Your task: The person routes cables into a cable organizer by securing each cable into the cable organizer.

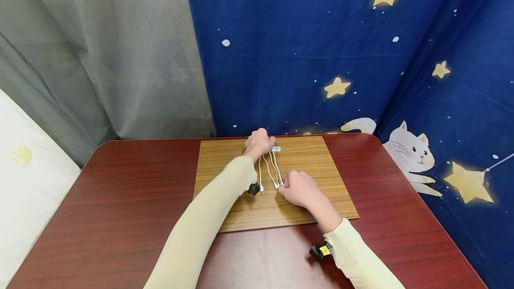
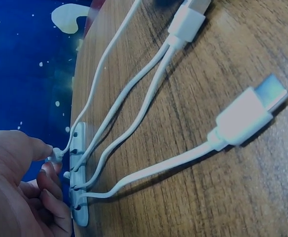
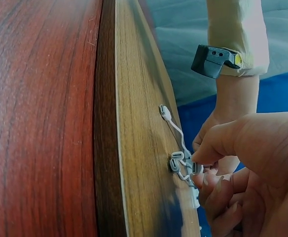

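Note:
A slim, pale cable clip [image 2: 78, 173] lies along the far edge of the wooden board, with several white charging cables running through or across it. Just behind the clip, my left hand [image 1: 258, 141] pinches a small white cable end [image 2: 55, 155] between thumb and fingers. Nearer the board's middle, my right hand [image 1: 299, 187] pinches the white plug [image 3: 197, 168] of a cable. Beside it two more plugs [image 3: 175, 163] lie close together. Another loose plug [image 2: 245, 116] lies apart on the left, its metal tip pointing toward the near side.
The wood-grain board [image 1: 241, 217] rests on a dark red table [image 1: 140, 191]. Behind the far table edge hang a grey curtain [image 1: 140, 57] and a blue curtain [image 1: 281, 57] with stars. A black wrist camera [image 1: 319, 252] sits by the right sleeve.

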The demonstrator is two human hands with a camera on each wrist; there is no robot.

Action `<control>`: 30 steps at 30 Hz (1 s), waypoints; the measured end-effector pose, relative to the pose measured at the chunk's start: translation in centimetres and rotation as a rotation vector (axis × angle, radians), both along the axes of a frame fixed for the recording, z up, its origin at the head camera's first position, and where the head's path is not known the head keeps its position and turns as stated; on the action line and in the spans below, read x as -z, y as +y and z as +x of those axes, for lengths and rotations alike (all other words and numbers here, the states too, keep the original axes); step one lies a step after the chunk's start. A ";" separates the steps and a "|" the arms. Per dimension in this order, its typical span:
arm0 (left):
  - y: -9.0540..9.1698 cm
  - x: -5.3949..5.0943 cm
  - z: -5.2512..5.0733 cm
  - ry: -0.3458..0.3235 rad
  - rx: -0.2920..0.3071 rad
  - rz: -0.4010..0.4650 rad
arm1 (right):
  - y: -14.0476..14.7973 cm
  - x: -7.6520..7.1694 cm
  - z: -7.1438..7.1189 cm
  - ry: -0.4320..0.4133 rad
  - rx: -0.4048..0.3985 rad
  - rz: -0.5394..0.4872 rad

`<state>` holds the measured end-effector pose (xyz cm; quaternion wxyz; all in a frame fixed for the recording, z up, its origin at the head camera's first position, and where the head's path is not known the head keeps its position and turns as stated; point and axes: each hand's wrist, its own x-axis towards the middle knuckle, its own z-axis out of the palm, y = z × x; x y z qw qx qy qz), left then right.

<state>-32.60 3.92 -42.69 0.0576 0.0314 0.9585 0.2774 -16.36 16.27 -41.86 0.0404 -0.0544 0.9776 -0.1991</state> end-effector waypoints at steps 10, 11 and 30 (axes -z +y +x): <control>0.2 0.3 0.0 0.019 0.001 -0.014 | 0.3 0.2 -0.3 -0.008 0.011 0.003; 0.2 0.4 -0.1 0.019 0.002 -0.013 | 0.3 0.2 -0.4 -0.011 0.012 0.004; 0.1 0.8 -0.1 0.043 0.026 -0.013 | 0.6 0.3 -0.2 0.002 0.021 0.017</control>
